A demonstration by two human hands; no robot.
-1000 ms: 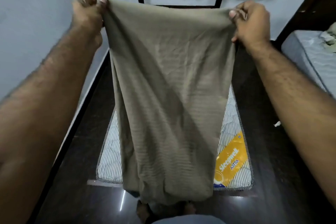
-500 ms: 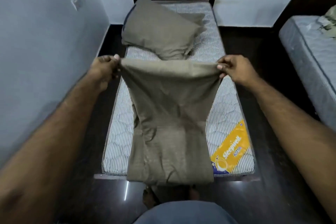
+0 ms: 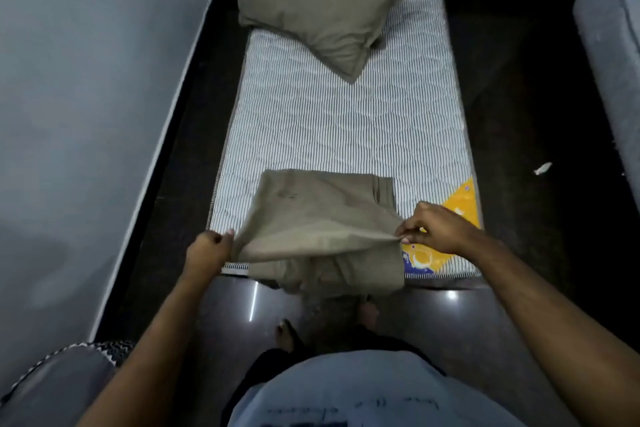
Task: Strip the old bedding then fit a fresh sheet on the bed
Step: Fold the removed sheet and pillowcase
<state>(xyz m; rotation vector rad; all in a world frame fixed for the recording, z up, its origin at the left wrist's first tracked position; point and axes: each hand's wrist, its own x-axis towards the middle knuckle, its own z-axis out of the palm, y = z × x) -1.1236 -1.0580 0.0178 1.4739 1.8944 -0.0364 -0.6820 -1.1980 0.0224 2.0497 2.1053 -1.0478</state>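
A folded olive-brown sheet (image 3: 311,218) lies on the foot end of a bare striped mattress (image 3: 346,128), with part of it draping over the near edge. My left hand (image 3: 207,251) pinches the sheet's near left corner. My right hand (image 3: 438,227) pinches its near right corner just above the mattress. A pillow (image 3: 322,0) in a matching olive-brown cover rests at the head end. A yellow brand label (image 3: 460,201) shows on the mattress's near right corner.
A pale wall (image 3: 86,114) runs close along the left of the bed, with a dark floor strip between. A second grey mattress (image 3: 613,45) stands at the right across a dark floor aisle (image 3: 526,149). My bare feet (image 3: 287,334) stand at the bed's foot.
Both hands have come down from overhead to the foot of the mattress, bringing the sheet with them. It now lies folded on the mattress instead of hanging, and the view has tilted down.
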